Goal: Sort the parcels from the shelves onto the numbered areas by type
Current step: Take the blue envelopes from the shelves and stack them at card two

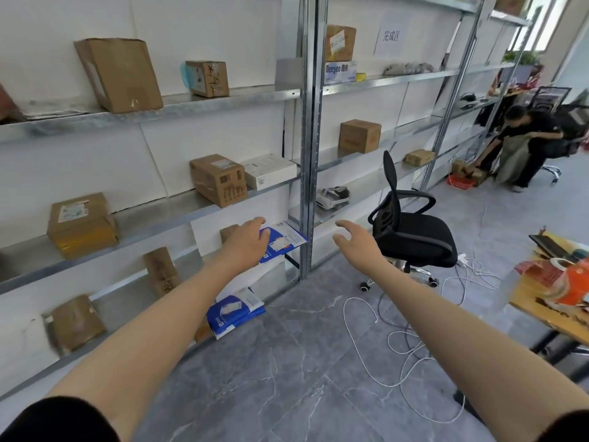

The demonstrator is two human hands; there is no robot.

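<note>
My left hand (pixel 247 242) reaches onto a low shelf and lies on a blue and white mailer bag (pixel 283 245), fingers stretched over its left end. Whether it grips the bag is unclear. My right hand (pixel 352 237) hovers open in the air to the right of the shelf post (pixel 307 154), holding nothing. A second blue and white mailer bag (pixel 234 312) lies on the bottom shelf below. Brown cardboard boxes (pixel 218 179) stand on the metal shelves, beside a white box (pixel 271 170).
A black office chair (pixel 411 232) stands just right of my right hand. White cables (pixel 408 342) trail over the grey floor. A cluttered wooden table (pixel 541 309) sits at the right. A person (pixel 522 138) bends over boxes far right.
</note>
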